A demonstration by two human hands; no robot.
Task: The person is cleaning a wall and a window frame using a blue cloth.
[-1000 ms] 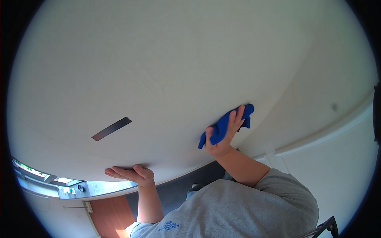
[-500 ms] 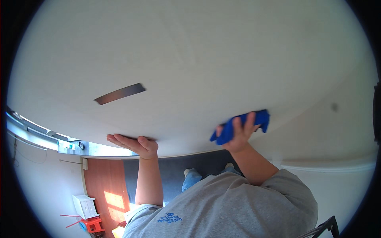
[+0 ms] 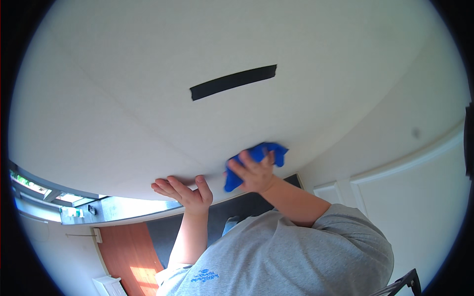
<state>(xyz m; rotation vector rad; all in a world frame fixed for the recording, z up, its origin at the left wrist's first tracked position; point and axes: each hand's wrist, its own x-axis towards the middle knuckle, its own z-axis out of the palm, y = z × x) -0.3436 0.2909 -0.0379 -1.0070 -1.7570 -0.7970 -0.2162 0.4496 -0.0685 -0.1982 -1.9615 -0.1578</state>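
A blue cloth (image 3: 240,178) lies bunched under the fingers of my right hand (image 3: 256,172), against the large white wall surface (image 3: 148,98). The fingers are bent over the cloth and slightly blurred. To its left, my left hand (image 3: 190,195) is held up with fingers spread, its fingertips at the same wall and nothing in it. A strip of black tape (image 3: 234,82) is stuck on the surface beyond both hands.
A window with a sill (image 3: 128,207) runs along the left, with small items on it. Below are a wooden floor (image 3: 126,246), a dark mat (image 3: 173,234) and a white cabinet (image 3: 109,286). White moulded panelling (image 3: 410,197) stands at the right.
My right hand has moved left with the cloth, nearer my left hand. My left hand has shifted slightly right and lower, its fingers more spread. The view has turned, so the tape appears further right.
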